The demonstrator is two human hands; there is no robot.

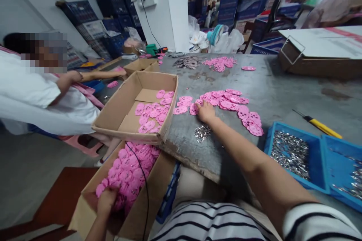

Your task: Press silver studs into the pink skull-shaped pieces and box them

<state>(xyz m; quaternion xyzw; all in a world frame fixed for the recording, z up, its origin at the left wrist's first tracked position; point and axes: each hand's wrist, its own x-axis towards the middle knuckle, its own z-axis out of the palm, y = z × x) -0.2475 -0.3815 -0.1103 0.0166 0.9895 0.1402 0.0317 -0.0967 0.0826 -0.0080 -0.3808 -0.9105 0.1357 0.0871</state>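
My right hand (205, 112) reaches out over the grey table (283, 94) and rests with fingers curled on the near end of a row of flat pink pieces (229, 101). My left hand (106, 200) is down in the lower cardboard box (87, 211) beside my knees, fingers closed into the heap of pink pieces (130, 169) that fills it. A second open cardboard box (124, 99) sits on the table's left edge with pink pieces (154, 113) spread on its floor. A small pile of silver metal bits (201, 132) lies just below my right wrist.
A blue tray (311, 158) of silver metal parts (290, 152) stands at the right, with a yellow-handled tool (321, 125) beyond it. More pink pieces (220, 63) and dark parts (186, 61) lie at the far end. A person in white (34, 94) works at the left. A flat carton (322, 60) lies far right.
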